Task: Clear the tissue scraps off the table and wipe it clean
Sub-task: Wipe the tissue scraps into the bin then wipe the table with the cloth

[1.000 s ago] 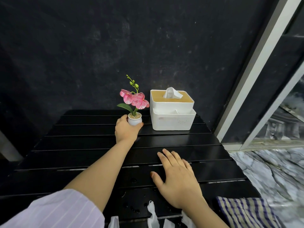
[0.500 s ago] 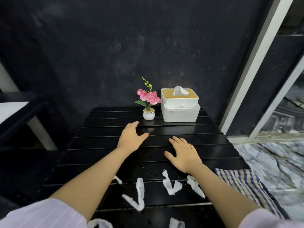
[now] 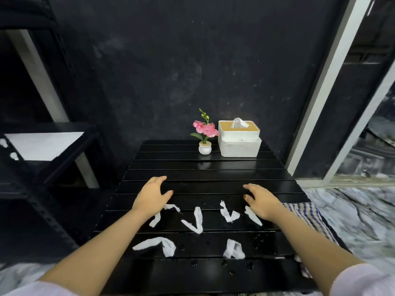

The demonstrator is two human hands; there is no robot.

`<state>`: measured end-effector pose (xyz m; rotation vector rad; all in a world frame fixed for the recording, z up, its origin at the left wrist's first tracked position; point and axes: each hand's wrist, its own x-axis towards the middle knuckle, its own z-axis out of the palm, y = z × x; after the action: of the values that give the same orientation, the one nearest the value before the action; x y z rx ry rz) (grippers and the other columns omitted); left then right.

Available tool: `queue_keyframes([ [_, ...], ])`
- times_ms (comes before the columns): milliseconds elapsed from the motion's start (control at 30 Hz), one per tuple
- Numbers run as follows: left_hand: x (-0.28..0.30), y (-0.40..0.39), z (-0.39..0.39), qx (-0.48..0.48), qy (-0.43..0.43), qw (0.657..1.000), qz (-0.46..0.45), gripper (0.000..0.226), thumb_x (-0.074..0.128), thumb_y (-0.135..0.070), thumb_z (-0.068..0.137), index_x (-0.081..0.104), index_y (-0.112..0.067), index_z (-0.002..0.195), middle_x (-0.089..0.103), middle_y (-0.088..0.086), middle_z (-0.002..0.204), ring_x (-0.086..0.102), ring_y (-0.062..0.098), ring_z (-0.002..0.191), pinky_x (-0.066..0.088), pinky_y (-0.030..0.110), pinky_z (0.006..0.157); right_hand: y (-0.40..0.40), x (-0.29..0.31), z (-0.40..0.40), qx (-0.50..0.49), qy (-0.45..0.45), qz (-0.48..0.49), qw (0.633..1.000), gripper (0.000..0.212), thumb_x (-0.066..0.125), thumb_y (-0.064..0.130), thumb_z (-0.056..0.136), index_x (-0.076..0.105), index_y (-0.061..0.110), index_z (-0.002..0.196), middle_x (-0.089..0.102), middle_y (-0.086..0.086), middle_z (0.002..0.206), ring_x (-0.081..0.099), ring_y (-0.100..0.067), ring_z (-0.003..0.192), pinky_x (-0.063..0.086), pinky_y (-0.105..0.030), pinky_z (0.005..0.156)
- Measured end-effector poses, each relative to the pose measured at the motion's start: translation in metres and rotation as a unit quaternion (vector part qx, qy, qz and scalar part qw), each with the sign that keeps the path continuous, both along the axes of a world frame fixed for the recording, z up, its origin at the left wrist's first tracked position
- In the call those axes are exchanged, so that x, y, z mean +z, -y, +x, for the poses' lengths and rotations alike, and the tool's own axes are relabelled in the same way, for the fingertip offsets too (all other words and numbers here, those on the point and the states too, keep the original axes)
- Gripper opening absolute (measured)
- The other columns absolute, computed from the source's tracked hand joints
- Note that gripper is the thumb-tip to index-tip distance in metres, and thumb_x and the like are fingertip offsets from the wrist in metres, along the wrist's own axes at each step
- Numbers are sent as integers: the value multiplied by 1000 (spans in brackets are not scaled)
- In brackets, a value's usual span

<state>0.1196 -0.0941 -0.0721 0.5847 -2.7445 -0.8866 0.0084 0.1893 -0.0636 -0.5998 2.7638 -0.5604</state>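
Observation:
Several white tissue scraps lie on the black slatted table (image 3: 205,167): a V-shaped scrap (image 3: 195,220), a bent scrap (image 3: 157,245), a looped scrap (image 3: 233,249) and a small scrap (image 3: 228,213). My left hand (image 3: 152,195) hovers over the table's middle left with fingers relaxed, holding nothing. My right hand (image 3: 261,200) hovers at the middle right, fingers loosely spread, empty, just above one more scrap (image 3: 253,216). A striped checked cloth (image 3: 307,216) lies at the table's right edge, partly hidden by my right forearm.
A white tissue box (image 3: 239,138) and a small pot with a pink orchid (image 3: 204,135) stand at the table's far edge by the dark wall. A black shelf frame (image 3: 42,150) is to the left. A marble floor (image 3: 359,210) and window frame are to the right.
My left hand let go of the flower pot and drew back toward me. Both hands pulled back, and the view moved back, bringing the scraps into sight.

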Motion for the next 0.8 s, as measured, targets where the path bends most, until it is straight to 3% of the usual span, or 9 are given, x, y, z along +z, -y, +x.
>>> queue_keyframes([
  [233, -7, 11, 54, 7, 22, 999, -25, 53, 56, -23, 90, 39, -13, 139, 42, 3, 143, 43, 19, 131, 38, 32, 106, -48, -4, 32, -28, -10, 18, 999, 44, 38, 20, 96, 33, 15, 139, 29, -8, 151, 24, -23, 140, 20, -35, 116],
  [400, -11, 14, 81, 19, 34, 998, -39, 53, 54, -19, 91, 37, -13, 140, 40, 3, 145, 41, 19, 132, 38, 32, 107, -69, -14, 54, -113, -50, 60, 991, 44, 31, 24, 96, 30, 26, 140, 23, 4, 154, 19, -18, 141, 18, -48, 115],
  [567, -21, 16, 99, 23, 40, 998, -38, 49, 50, -22, 93, 38, -13, 140, 39, 2, 146, 39, 19, 134, 34, 32, 110, -72, -22, 67, -117, -43, 69, 990, 47, 28, 23, 97, 23, 30, 142, 14, 9, 156, 9, -18, 144, 10, -50, 116],
  [700, -29, 18, 108, 11, 45, 997, -69, 46, 44, -27, 96, 39, -15, 140, 34, 0, 151, 32, 18, 139, 24, 34, 117, -74, -27, 63, -122, -46, 50, 990, 47, 31, 16, 94, 32, 28, 140, 21, 9, 154, 15, -18, 143, 13, -48, 116],
  [800, -36, 22, 113, -3, 43, 996, -74, 46, 41, -29, 97, 37, -20, 141, 31, -3, 153, 25, 15, 142, 15, 38, 120, -75, -24, 59, -139, -45, -55, 988, 42, 36, 9, 91, 49, 18, 129, 39, -3, 147, 34, -25, 136, 26, -44, 113],
])
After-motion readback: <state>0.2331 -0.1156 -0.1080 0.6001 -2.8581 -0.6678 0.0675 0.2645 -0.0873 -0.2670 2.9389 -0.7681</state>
